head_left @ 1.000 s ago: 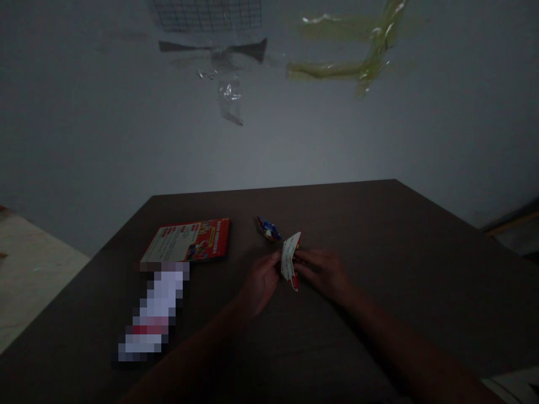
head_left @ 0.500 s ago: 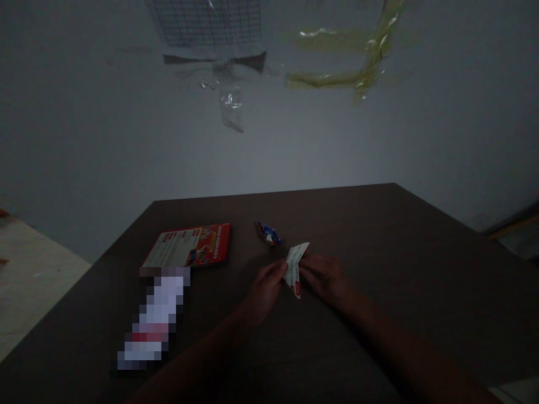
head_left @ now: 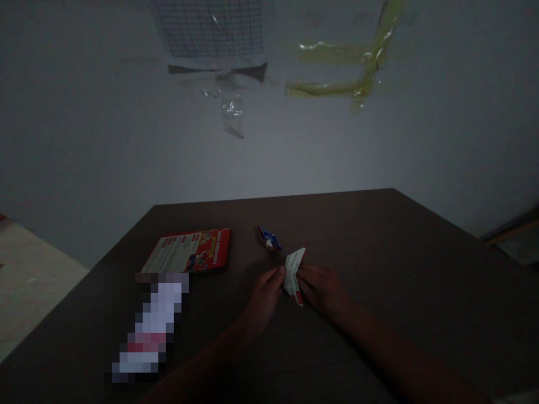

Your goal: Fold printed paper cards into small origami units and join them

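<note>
Between my two hands is a piece of folded paper (head_left: 292,272), white with small print and red at its lower tip, its ends pointed. My left hand (head_left: 266,292) pinches its left side, thumb on top. From the right, the fingers of my right hand (head_left: 322,286) close on the paper's other side; some fingertips are hidden behind it. Just beyond, a small folded paper piece (head_left: 269,239), blue and red with pointed ends, lies on the table.
A stack of red and white printed sheets or a booklet (head_left: 189,251) lies at the left of the dark table (head_left: 337,224). Nearer me is a long pixelated item (head_left: 155,325). A wall (head_left: 315,146) with tape and a gridded sheet (head_left: 214,28) stands behind.
The view has tipped up a little, so everything sits slightly lower. The folded paper has turned slightly between my hands, which keep their hold.
</note>
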Available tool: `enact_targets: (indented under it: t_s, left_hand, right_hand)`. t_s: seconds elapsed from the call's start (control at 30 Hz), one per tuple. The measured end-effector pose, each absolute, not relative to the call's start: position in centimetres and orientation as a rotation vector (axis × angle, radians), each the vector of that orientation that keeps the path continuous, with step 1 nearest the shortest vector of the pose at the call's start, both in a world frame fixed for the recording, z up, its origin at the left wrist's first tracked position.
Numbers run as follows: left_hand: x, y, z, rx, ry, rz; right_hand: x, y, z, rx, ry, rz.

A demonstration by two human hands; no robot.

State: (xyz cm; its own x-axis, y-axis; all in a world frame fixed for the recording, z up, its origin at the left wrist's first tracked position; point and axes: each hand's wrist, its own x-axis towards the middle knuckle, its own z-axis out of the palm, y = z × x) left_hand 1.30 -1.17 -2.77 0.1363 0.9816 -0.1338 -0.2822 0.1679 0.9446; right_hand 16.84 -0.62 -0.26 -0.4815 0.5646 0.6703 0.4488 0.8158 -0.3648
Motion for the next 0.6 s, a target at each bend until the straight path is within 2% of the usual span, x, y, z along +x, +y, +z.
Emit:
enact_targets:
  t_s: [0.6]
  left_hand:
    - [1.7,-0.9,-1.5,0.552,0.647,1.250]
  right_hand:
    - [16.0,-0.4,-0.1,-0.779,-2.102,0.175]
